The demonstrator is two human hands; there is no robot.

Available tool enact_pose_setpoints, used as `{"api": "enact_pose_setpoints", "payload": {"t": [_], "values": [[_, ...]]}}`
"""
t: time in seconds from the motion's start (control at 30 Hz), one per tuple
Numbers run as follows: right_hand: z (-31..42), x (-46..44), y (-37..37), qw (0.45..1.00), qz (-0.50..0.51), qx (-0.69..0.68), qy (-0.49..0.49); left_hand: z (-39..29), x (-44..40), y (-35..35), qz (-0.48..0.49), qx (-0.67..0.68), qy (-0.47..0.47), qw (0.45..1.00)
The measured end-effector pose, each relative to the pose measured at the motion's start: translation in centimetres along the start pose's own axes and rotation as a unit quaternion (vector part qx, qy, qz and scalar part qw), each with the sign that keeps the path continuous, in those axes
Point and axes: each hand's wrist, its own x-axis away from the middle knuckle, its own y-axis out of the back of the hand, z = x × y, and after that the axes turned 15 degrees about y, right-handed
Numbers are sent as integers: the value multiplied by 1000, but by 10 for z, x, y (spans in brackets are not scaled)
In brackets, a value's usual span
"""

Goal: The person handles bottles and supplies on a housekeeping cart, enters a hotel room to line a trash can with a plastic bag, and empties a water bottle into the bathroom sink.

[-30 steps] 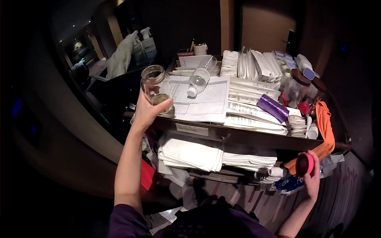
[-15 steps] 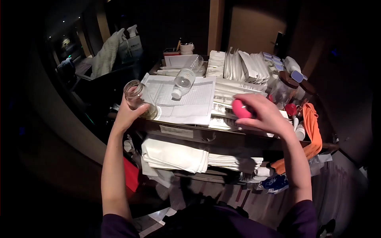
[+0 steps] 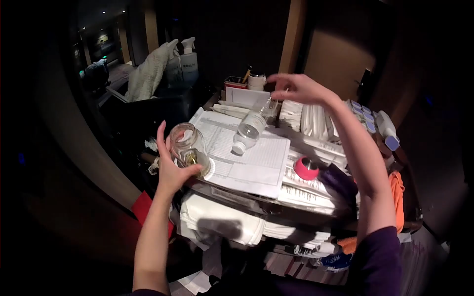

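My left hand [image 3: 174, 170] is around a clear glass jar [image 3: 190, 148] at the left front of the cart, thumb on its near side and a finger sticking up. The jar's mouth is uncovered, and something yellowish shows low in it. My right hand [image 3: 301, 89] is raised over the back of the cart, thumb and fingers apart, holding nothing. Close below it, a clear plastic bottle [image 3: 251, 129] with a white cap lies on printed sheets [image 3: 237, 163]. A pink lid [image 3: 306, 168] with a metallic centre rests on white packets right of the sheets.
White packets [image 3: 316, 121] stand in a row behind, beside a white cup [image 3: 256, 81]. Spray bottles [image 3: 188, 61] and a pale towel [image 3: 148, 74] are at the left back. An orange cloth [image 3: 396, 197] hangs at the right. Folded white towels [image 3: 224, 217] fill a lower shelf.
My right hand has let go of the pink lid, now on the packets, and moved up and away toward the back. My left hand stays at the jar. The view has shifted.
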Motion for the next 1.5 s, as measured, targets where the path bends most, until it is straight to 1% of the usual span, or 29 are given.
{"api": "enact_pose_setpoints", "payload": {"t": [0.03,0.1,0.13,0.17,0.23,0.27,0.3,0.37,0.5,0.53,0.63,0.67,0.77,0.83,0.87,0.9,0.97,1.0,1.03,1.1,1.17,1.2,1.23,1.27,1.3,1.33,1.37,1.43,1.5], "values": [[-23,-22,-4,999,-36,32,-9,3,0,1,-21,-63,-27,997],[-70,-64,-21,984,-82,134,-78,4,0,-1,-44,-64,-27,997],[-85,-81,-28,980,-71,140,-119,11,0,1,-65,-82,-22,994],[-112,-98,-42,981,-82,112,-137,16,0,2,-85,-118,-22,989],[-132,-121,-61,979,-73,76,-177,13,2,0,-107,-180,-30,977],[-143,-130,-71,977,-56,74,-190,9,4,3,-115,-279,-23,953],[-154,-136,-81,975,-40,71,-205,11,3,4,-117,-279,-27,953],[-172,-143,-96,974,-38,40,-221,8,3,4,-110,-270,-28,956],[-157,-131,-92,971,-96,8,-220,9,2,5,-109,-277,-49,953],[-160,-129,-94,971,-119,17,-207,8,2,4,-109,-278,-50,953],[-156,-119,-85,951,-196,32,-236,4,3,5,-105,-281,-50,953],[-162,-113,-80,949,-236,5,-211,4,3,5,-110,-291,-57,949],[-132,-101,-47,942,-268,45,-199,6,4,5,-116,-307,-72,942],[-121,-94,-29,933,-308,121,-145,6,4,6,-117,-302,-75,943],[-114,-90,-17,930,-324,128,-114,3,6,6,-118,-292,-68,947],[-101,-84,-3,928,-339,134,-83,11,4,7,-100,-227,-60,967],[-63,-72,30,925,-352,131,-59,17,3,13,-66,-139,-64,986],[-47,-67,47,926,-353,129,-41,19,1,18,-78,-130,-101,983],[-29,-59,62,926,-354,126,-24,13,3,20,-105,-50,-91,989],[39,-39,81,940,-339,38,-4,-8,14,21,-189,28,-102,976],[89,-19,85,946,-318,-65,7,-63,35,15,-218,41,-70,973],[116,-8,82,952,-291,-93,13,-85,46,14,-178,37,-70,981],[142,3,74,957,-264,-121,19,-111,60,9,-125,11,-43,991],[161,14,60,957,-250,-138,54,-127,71,2,-83,-28,-38,995],[178,24,45,956,-235,-154,90,-144,82,-6,-50,-114,-37,992],[194,35,27,958,-204,-166,116,-144,93,-12,-15,-175,-42,983],[208,45,10,958,-175,-177,142,-145,104,-20,19,-202,-44,978],[226,57,-29,943,-136,-132,275,-149,128,-31,100,-117,136,979],[256,79,-57,958,-81,-190,200,-123,161,-36,85,-139,194,967]]}}
